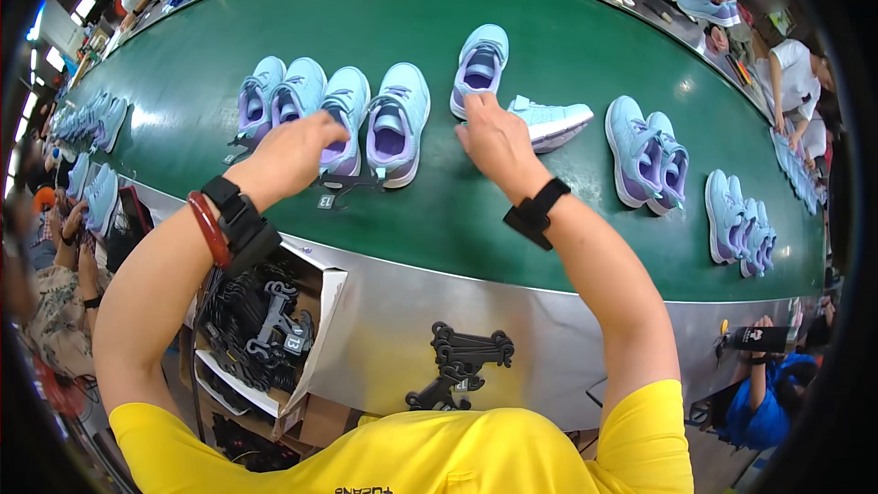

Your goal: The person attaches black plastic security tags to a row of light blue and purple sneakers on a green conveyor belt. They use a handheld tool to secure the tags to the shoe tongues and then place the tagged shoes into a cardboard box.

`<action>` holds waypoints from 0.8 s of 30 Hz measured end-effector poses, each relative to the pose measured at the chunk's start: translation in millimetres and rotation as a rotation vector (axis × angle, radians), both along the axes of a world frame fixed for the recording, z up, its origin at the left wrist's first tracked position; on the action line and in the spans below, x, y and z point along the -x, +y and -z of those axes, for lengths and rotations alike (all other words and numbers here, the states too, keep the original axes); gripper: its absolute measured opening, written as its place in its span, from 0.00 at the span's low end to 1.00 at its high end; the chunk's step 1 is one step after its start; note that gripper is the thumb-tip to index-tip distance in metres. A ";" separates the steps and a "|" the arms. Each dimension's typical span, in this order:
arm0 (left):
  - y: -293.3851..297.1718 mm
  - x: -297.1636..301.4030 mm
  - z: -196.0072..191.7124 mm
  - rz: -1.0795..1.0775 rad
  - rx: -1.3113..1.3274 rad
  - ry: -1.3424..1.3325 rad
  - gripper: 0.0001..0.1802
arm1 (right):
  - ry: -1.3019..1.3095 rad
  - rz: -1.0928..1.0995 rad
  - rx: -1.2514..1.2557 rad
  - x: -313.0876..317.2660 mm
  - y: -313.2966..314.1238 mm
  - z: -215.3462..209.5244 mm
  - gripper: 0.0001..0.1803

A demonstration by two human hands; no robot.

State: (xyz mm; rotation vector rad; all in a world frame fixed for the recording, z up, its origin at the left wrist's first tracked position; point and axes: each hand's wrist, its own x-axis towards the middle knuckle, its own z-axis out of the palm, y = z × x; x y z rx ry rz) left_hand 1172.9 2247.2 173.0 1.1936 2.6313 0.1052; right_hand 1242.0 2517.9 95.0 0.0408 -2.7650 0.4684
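My left hand (297, 148) is over the heel of a light blue sneaker (346, 91) with lilac lining; its bent fingers blur at the shoe's collar, and whether they grip it is unclear. Right of that stands a matching sneaker (400, 96). A black plastic shoe hanger (346, 181) with a small tag lies at the heels of these two. Farther right, my right hand (498, 142) is closed at the heel of an upright sneaker (483, 48), fingers at its collar. Close beside that hand, another sneaker (558, 123) lies tipped on its side.
Another sneaker pair (297, 82) stands left on the green belt (549, 220); more pairs (631, 142) stand right. A white carton (315, 338) of black hangers sits below the belt edge. Loose hangers (457, 357) lie on the metal ledge (384, 302). Co-workers (796, 82) stand around the line.
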 end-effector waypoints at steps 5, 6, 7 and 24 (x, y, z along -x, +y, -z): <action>96.7 10.2 22.6 0.073 -0.358 0.053 0.22 | -0.220 0.034 -0.194 -2.4 28.7 4.7 0.16; 115.1 12.2 30.9 0.069 -0.385 0.067 0.24 | -0.212 0.027 -0.169 -12.3 29.2 -2.0 0.17; 130.3 14.2 37.9 0.069 -0.412 0.081 0.26 | -0.203 0.023 -0.144 -23.2 30.0 -5.7 0.17; 151.7 -5.0 105.2 0.183 -0.369 0.162 0.08 | 0.151 -0.303 -0.037 -189.7 99.7 11.1 0.11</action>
